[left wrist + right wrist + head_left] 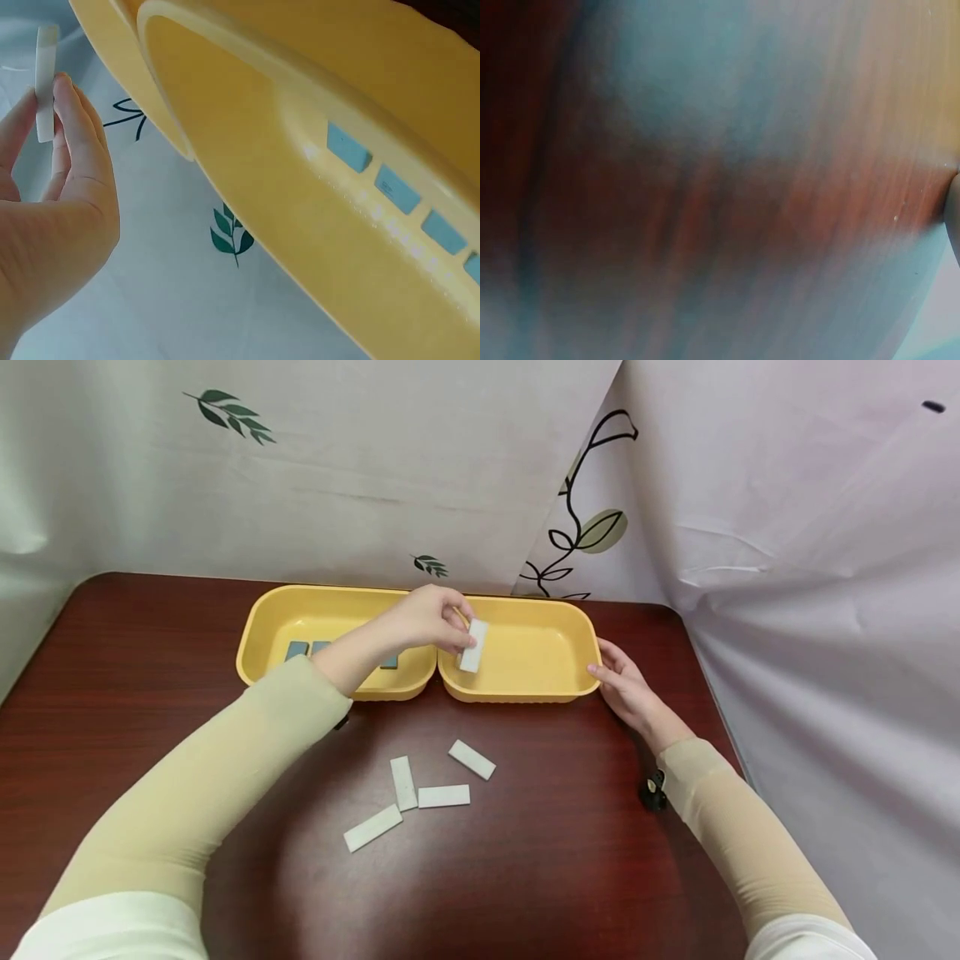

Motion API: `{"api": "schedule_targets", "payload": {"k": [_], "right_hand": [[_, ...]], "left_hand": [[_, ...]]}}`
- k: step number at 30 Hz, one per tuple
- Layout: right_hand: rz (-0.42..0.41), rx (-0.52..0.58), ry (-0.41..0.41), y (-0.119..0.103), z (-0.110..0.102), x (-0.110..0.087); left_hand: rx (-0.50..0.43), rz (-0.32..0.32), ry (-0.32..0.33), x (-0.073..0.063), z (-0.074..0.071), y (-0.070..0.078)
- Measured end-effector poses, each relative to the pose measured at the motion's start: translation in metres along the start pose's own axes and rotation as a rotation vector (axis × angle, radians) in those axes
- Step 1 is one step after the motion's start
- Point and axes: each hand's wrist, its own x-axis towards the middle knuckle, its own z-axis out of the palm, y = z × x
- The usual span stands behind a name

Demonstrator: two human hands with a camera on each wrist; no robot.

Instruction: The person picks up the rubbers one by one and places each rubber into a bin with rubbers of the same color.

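Note:
My left hand (pixel 429 618) pinches a white rectangular tile (pixel 473 646) between thumb and fingers. The tile is held over the left end of the right yellow tray (pixel 517 697); in the left wrist view it appears edge-on, clear of the tray. At the tray's right end, my right hand (pixel 628 689) grips the rim, its thumb on top and its fingers along the outer side. Several more white tiles, one of them a slanted tile (pixel 472 760), lie on the table in front of the trays.
The left yellow tray (pixel 258 610) stands against the right one and contains several blue-grey tiles (pixel 397 188), partly hidden by the left forearm in the head view. Both trays sit at the back of the dark red wooden table (pixel 570 860), close to a patterned white curtain (pixel 337 485).

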Motion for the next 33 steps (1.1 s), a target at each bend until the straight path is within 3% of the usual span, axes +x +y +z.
{"api": "schedule_targets", "payload": {"k": [6, 11, 15, 22, 29, 33], "right_hand": [[-0.005, 0.001, -0.007, 0.001, 0.0, 0.001], [0.004, -0.013, 0.002, 0.001, 0.0, 0.001], [0.005, -0.008, -0.004, 0.002, 0.0, 0.002], [-0.004, -0.007, -0.003, 0.002, -0.001, 0.002], [-0.021, 0.004, -0.016, 0.001, 0.0, 0.0], [-0.021, 0.0, -0.01, 0.001, -0.001, 0.0]], "left_hand": [[-0.02, -0.022, 0.0, 0.018, 0.003, 0.001], [0.015, -0.054, -0.017, 0.033, 0.003, -0.002], [0.082, -0.072, -0.023, 0.042, 0.003, -0.004], [0.308, -0.041, -0.044, 0.054, 0.008, -0.003], [0.367, -0.034, -0.041, 0.059, 0.019, -0.005], [0.45, -0.017, -0.019, 0.062, 0.023, -0.01]]}}
